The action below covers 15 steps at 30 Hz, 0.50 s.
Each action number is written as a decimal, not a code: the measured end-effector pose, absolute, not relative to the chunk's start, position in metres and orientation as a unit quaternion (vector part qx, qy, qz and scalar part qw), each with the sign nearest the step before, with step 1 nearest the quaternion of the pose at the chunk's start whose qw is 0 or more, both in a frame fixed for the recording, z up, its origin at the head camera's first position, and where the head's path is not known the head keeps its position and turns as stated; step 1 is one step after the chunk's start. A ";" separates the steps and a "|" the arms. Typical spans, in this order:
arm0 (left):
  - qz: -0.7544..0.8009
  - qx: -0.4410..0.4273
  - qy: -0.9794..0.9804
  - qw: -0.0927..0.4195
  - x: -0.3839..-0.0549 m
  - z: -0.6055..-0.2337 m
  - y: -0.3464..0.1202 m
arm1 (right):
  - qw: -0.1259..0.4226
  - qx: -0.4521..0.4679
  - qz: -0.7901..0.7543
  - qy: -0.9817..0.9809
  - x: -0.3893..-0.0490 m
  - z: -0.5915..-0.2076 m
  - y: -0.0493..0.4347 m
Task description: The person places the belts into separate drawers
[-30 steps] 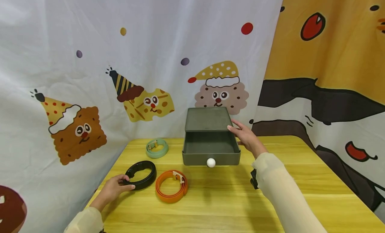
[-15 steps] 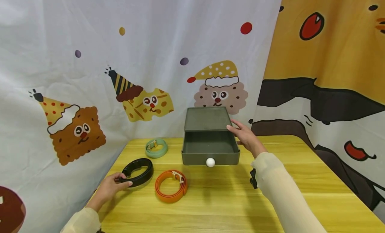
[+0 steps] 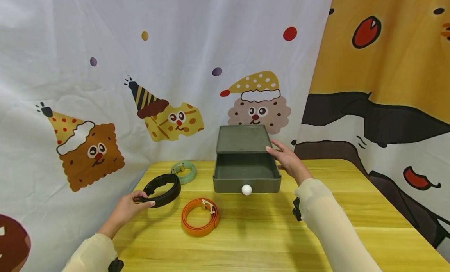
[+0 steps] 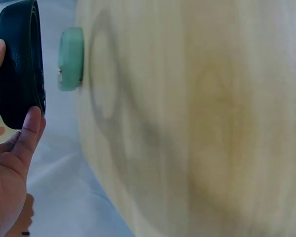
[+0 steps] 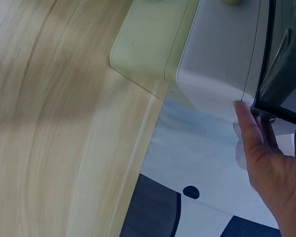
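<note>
My left hand (image 3: pixel 128 209) pinches a coiled black belt (image 3: pixel 172 194) between thumb and fingers and holds it above the table. In the left wrist view the black belt (image 4: pixel 17 66) stands nearly on edge, and its shadow falls on the wood. A green coiled belt (image 3: pixel 188 175) lies behind it, partly hidden. To the right lies an orange coiled belt (image 3: pixel 188 225) with a metal buckle. My right hand (image 3: pixel 289 160) rests with extended fingers against the right side of a grey-green drawer box (image 3: pixel 243 138). Its drawer (image 3: pixel 228 186), with a round white knob (image 3: pixel 247 190), is pulled out, showing a bare inside.
In the right wrist view a white tier (image 5: pixel 219 54) and a pale green tier (image 5: pixel 148 39) sit below the grey-green one. A wooden table (image 3: pixel 253 240) bears everything. A printed curtain (image 3: pixel 183 41) hangs behind and beside it.
My left hand has lifted the black belt off the table and moved it up and slightly away from me. My right hand and the drawer have stayed put.
</note>
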<state>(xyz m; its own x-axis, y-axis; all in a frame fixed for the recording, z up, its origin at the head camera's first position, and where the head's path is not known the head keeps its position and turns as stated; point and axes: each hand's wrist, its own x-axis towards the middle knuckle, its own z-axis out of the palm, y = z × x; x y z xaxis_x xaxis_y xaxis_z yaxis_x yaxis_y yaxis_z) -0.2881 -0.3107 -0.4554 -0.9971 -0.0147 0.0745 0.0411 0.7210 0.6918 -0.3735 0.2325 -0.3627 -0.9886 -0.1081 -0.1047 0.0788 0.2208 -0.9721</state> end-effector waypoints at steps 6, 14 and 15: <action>-0.388 -0.033 -0.920 0.042 -0.290 -0.441 -0.308 | 0.076 -0.005 -0.626 0.776 -0.374 -0.363 0.232; -0.384 -0.059 -0.920 0.043 -0.292 -0.415 -0.301 | 0.078 -0.003 -0.624 0.777 -0.372 -0.361 0.231; -0.385 -0.060 -0.920 0.042 -0.293 -0.412 -0.300 | 0.077 -0.003 -0.624 0.777 -0.371 -0.361 0.231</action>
